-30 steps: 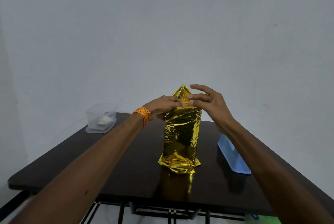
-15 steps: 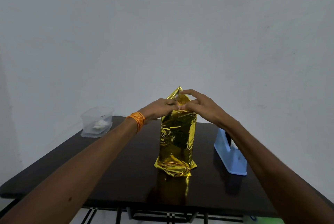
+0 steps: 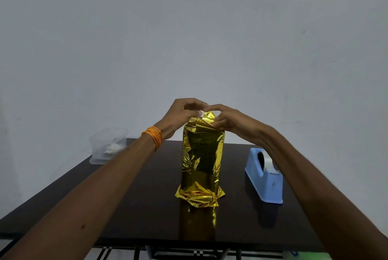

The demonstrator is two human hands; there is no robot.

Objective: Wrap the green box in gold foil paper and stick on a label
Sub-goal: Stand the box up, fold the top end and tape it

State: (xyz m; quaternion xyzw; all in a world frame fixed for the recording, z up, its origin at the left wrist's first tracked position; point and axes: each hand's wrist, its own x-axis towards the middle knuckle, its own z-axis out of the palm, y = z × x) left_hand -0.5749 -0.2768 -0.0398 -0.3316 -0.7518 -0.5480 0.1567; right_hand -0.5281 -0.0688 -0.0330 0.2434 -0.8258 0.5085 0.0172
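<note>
One box: the green box, sheathed in gold foil, stands upright mid-counter, long axis vertical.
Top flap: rises between both hands, just under the fingers.
Left hand: fingers curled, pinching the flap's left side.
Right hand: pinching its right edge, equally near.
Next move, likely: pressing the flap down.
Alongside: blue tape dispenser right; clear tub far left.

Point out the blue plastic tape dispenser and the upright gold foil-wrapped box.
blue plastic tape dispenser [image 3: 268,188]: head view, on its side wall.
upright gold foil-wrapped box [image 3: 201,161]: head view, on its front face.
</note>
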